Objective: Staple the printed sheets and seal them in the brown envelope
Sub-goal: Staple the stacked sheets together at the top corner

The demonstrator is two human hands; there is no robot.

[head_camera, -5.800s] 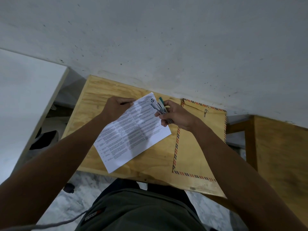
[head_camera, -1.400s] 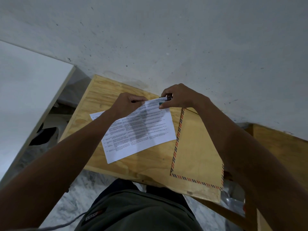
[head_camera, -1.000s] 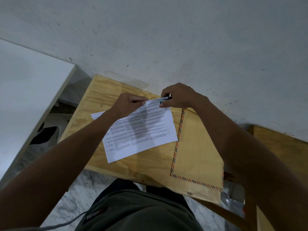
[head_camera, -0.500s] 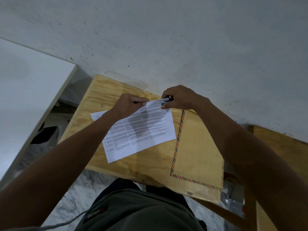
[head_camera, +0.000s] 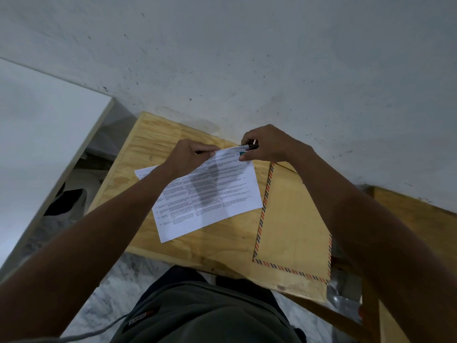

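bench [head_camera: 153, 149]: carries everything, wall at 12 o'clock
brown envelope [head_camera: 294, 219]: flat, 3 o'clock of sheets, long axis 12–6
printed sheets [head_camera: 210, 194]: far edge lifted
left hand [head_camera: 188, 157]: fingers pinch far edge
right hand [head_camera: 267, 144]: fingers clamp stapler [head_camera: 248, 147] on far-right corner — nearer the envelope

Both bare forearms reach in from the bottom corners, the left toward 1 o'clock and the right toward 11. The left hand [head_camera: 188, 157] has its fingers curled, the thumb pointing toward 3 o'clock. The right hand [head_camera: 268, 144], at 3 o'clock from the left, pinches with thumb and curled fingers.
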